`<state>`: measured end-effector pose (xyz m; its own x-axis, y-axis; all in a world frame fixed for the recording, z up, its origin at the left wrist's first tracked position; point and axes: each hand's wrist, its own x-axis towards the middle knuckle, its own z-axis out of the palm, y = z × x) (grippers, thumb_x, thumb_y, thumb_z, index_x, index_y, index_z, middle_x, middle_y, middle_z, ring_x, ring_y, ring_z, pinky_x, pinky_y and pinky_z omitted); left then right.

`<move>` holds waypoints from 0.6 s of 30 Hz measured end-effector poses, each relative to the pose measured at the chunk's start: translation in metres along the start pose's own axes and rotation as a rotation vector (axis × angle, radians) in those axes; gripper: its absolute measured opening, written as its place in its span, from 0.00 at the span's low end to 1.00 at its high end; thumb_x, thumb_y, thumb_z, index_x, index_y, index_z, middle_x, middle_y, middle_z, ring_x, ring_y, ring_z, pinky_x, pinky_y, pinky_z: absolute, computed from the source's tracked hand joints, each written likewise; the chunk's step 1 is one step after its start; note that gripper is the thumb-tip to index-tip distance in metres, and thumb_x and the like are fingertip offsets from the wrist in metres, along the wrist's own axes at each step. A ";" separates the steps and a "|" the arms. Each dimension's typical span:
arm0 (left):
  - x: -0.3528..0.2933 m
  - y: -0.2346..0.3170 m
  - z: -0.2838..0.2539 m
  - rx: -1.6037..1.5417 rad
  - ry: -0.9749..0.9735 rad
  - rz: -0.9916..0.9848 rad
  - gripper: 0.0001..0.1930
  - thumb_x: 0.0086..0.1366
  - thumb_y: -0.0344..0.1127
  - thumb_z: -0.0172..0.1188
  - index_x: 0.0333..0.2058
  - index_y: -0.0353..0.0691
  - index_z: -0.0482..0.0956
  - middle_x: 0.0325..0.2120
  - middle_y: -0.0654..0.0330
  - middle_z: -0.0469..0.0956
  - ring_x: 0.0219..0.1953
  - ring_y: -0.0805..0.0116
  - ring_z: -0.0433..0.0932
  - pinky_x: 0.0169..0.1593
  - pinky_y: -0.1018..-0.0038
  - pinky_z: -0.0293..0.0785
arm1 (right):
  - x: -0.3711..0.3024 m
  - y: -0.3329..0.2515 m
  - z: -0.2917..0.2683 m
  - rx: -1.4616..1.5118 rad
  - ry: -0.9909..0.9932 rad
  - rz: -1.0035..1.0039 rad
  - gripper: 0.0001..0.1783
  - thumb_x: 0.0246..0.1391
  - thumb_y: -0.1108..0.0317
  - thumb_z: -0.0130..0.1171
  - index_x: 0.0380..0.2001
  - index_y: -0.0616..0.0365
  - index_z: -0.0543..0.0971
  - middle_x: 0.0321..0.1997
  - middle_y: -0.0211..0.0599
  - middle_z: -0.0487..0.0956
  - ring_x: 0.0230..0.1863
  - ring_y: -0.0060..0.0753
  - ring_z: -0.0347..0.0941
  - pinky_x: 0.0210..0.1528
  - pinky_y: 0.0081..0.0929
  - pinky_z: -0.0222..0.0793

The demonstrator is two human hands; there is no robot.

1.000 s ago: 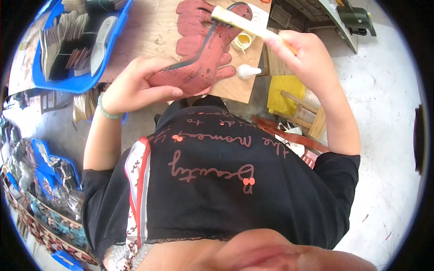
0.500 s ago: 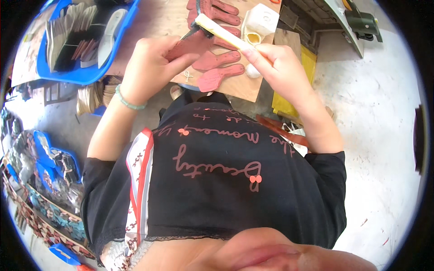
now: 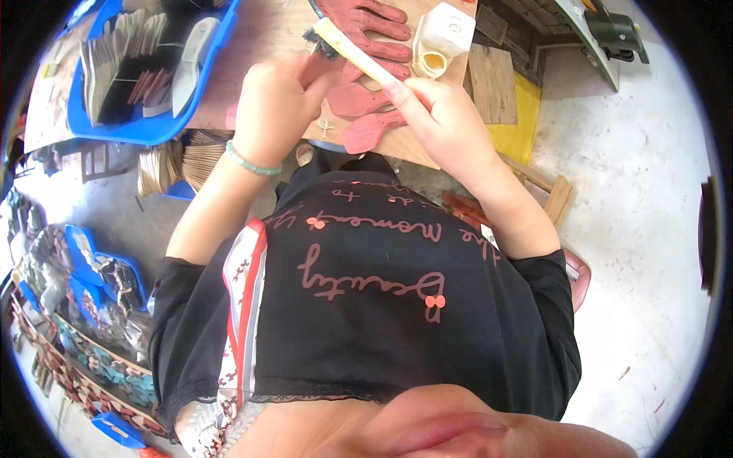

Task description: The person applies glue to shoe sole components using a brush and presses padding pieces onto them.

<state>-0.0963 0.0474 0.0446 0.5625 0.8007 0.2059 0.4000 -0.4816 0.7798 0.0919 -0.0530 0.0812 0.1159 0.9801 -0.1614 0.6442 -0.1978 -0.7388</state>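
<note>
In my right hand (image 3: 450, 122) is a brush (image 3: 353, 55) with a pale yellow handle, gripped near the handle's end. Its dark bristles lie by the far side of my left hand (image 3: 276, 99). That hand is closed on a reddish insole (image 3: 319, 69), mostly hidden behind my fingers. Several more red insoles (image 3: 365, 133) lie side by side on the wooden table (image 3: 418, 149), past and between my hands. A white plastic bottle (image 3: 447, 34) with a cut opening, yellowish inside, stands beyond my right hand.
A blue basket (image 3: 137, 137) at the far left holds stacks of pale and dark insoles. Below the table edge are bundled tan pieces (image 3: 202, 156). Further left on the floor sit blue bins (image 3: 80, 244). A green machine part (image 3: 615, 38) stands at the far right.
My left hand has shifted slightly right and turned, so less of its insole shows. The brush head and my right hand have moved a little to the left.
</note>
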 end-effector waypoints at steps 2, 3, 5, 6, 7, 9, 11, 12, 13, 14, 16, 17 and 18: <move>0.000 -0.001 0.001 0.001 0.004 -0.024 0.10 0.56 0.35 0.63 0.23 0.35 0.76 0.09 0.55 0.71 0.15 0.56 0.75 0.24 0.67 0.70 | -0.001 0.000 0.005 -0.002 -0.010 0.013 0.22 0.60 0.52 0.52 0.23 0.60 0.79 0.15 0.43 0.72 0.18 0.43 0.68 0.23 0.37 0.61; -0.001 -0.004 0.003 0.057 0.008 -0.026 0.11 0.56 0.36 0.65 0.25 0.33 0.78 0.14 0.53 0.75 0.18 0.58 0.77 0.26 0.69 0.71 | -0.002 -0.001 0.008 0.012 0.012 0.005 0.22 0.61 0.52 0.52 0.24 0.59 0.79 0.15 0.43 0.72 0.17 0.43 0.69 0.23 0.37 0.61; -0.001 -0.010 0.008 0.116 0.013 -0.031 0.12 0.56 0.37 0.66 0.27 0.31 0.80 0.19 0.51 0.79 0.21 0.61 0.80 0.27 0.71 0.72 | -0.003 -0.002 0.010 0.028 0.031 -0.003 0.22 0.61 0.52 0.51 0.24 0.59 0.79 0.15 0.44 0.72 0.17 0.44 0.69 0.23 0.37 0.61; -0.001 -0.011 0.010 0.167 0.029 -0.006 0.12 0.56 0.37 0.66 0.27 0.32 0.79 0.20 0.50 0.79 0.22 0.59 0.80 0.28 0.70 0.73 | -0.004 -0.003 0.011 0.019 0.034 -0.006 0.23 0.61 0.51 0.51 0.24 0.59 0.80 0.15 0.44 0.72 0.17 0.45 0.69 0.23 0.38 0.61; -0.001 -0.012 0.011 0.218 0.046 0.019 0.12 0.56 0.37 0.65 0.27 0.32 0.79 0.20 0.50 0.79 0.23 0.57 0.81 0.28 0.69 0.73 | -0.004 -0.003 0.011 0.010 0.036 -0.009 0.23 0.61 0.51 0.51 0.24 0.59 0.80 0.15 0.44 0.72 0.18 0.46 0.69 0.23 0.38 0.61; -0.002 -0.011 0.013 0.282 0.045 0.032 0.12 0.56 0.38 0.65 0.27 0.32 0.79 0.21 0.49 0.79 0.23 0.56 0.81 0.28 0.68 0.73 | -0.001 0.004 0.012 -0.022 0.048 -0.014 0.23 0.61 0.51 0.51 0.24 0.59 0.79 0.15 0.44 0.72 0.18 0.46 0.69 0.23 0.38 0.61; -0.002 -0.010 0.015 0.344 0.042 0.046 0.13 0.56 0.38 0.65 0.27 0.32 0.79 0.21 0.48 0.79 0.24 0.55 0.81 0.29 0.68 0.73 | 0.008 0.010 0.010 -0.054 0.062 -0.016 0.24 0.61 0.50 0.51 0.24 0.60 0.79 0.15 0.45 0.72 0.18 0.47 0.70 0.24 0.38 0.62; -0.002 -0.009 0.015 0.343 0.028 0.052 0.13 0.56 0.38 0.66 0.28 0.31 0.79 0.21 0.50 0.80 0.24 0.58 0.81 0.29 0.70 0.74 | 0.014 0.012 0.008 -0.029 0.073 -0.024 0.24 0.61 0.50 0.51 0.24 0.60 0.78 0.15 0.45 0.72 0.19 0.47 0.69 0.24 0.38 0.62; -0.002 -0.008 0.016 0.343 0.014 0.058 0.13 0.56 0.37 0.67 0.29 0.31 0.80 0.21 0.51 0.81 0.24 0.62 0.82 0.30 0.72 0.75 | 0.020 0.015 0.006 -0.004 0.084 -0.032 0.24 0.61 0.50 0.51 0.24 0.61 0.78 0.16 0.45 0.73 0.19 0.48 0.69 0.24 0.38 0.62; -0.003 -0.006 0.015 0.344 0.015 0.057 0.13 0.56 0.37 0.67 0.29 0.31 0.80 0.21 0.51 0.81 0.24 0.62 0.82 0.30 0.72 0.75 | 0.027 0.019 0.005 0.003 0.118 -0.070 0.24 0.61 0.50 0.50 0.24 0.61 0.77 0.15 0.46 0.71 0.17 0.43 0.68 0.23 0.37 0.61; -0.003 -0.002 0.015 -0.174 -0.100 -0.285 0.13 0.55 0.34 0.70 0.32 0.30 0.81 0.24 0.56 0.83 0.26 0.73 0.81 0.32 0.76 0.76 | 0.026 0.021 -0.006 0.074 0.151 -0.055 0.22 0.62 0.53 0.51 0.26 0.63 0.77 0.16 0.32 0.69 0.19 0.29 0.63 0.23 0.30 0.57; -0.003 -0.001 0.014 -0.172 -0.098 -0.285 0.13 0.55 0.34 0.70 0.32 0.30 0.81 0.24 0.56 0.83 0.26 0.73 0.81 0.32 0.76 0.76 | 0.027 0.021 -0.009 0.145 0.185 -0.042 0.21 0.63 0.56 0.52 0.28 0.65 0.76 0.17 0.17 0.66 0.20 0.14 0.58 0.22 0.22 0.54; -0.003 0.000 0.014 -0.288 -0.056 -0.285 0.12 0.55 0.32 0.70 0.34 0.30 0.81 0.27 0.58 0.83 0.29 0.75 0.81 0.34 0.78 0.77 | 0.027 0.022 -0.009 0.276 0.263 -0.087 0.20 0.63 0.55 0.52 0.32 0.64 0.79 0.19 0.12 0.65 0.21 0.10 0.56 0.22 0.17 0.50</move>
<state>-0.0881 0.0399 0.0355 0.5000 0.8633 -0.0687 0.3311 -0.1173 0.9363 0.1163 -0.0311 0.0665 0.2826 0.9576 0.0562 0.4364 -0.0761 -0.8965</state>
